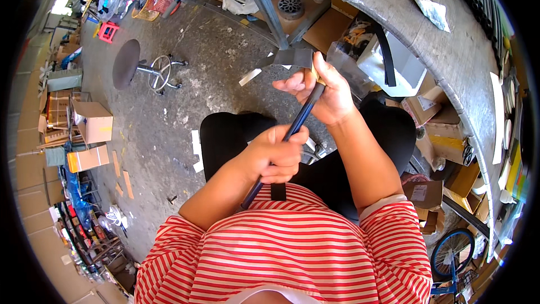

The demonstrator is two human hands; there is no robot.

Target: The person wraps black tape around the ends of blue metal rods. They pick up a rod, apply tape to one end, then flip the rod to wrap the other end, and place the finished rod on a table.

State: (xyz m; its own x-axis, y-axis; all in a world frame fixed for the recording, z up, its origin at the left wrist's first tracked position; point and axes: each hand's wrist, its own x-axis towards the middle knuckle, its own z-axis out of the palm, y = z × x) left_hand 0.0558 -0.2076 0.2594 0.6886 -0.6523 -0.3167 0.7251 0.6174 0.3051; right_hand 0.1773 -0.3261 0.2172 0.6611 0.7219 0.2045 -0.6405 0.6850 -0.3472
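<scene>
The left hand (280,155) clenches its fingers around a slim, glossy dark-blue rod (304,111) slanting from seven to one o'clock. At its one-o'clock end, the right hand (334,95) half-curls; whether its fingers grip, I cannot tell.

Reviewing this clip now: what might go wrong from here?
The left hand grips the dark rod mid-length, so its lower end, close to the striped shirt, might catch the fabric. The grey strip juts out beside the right hand's thumb; it could bend or slip.
</scene>
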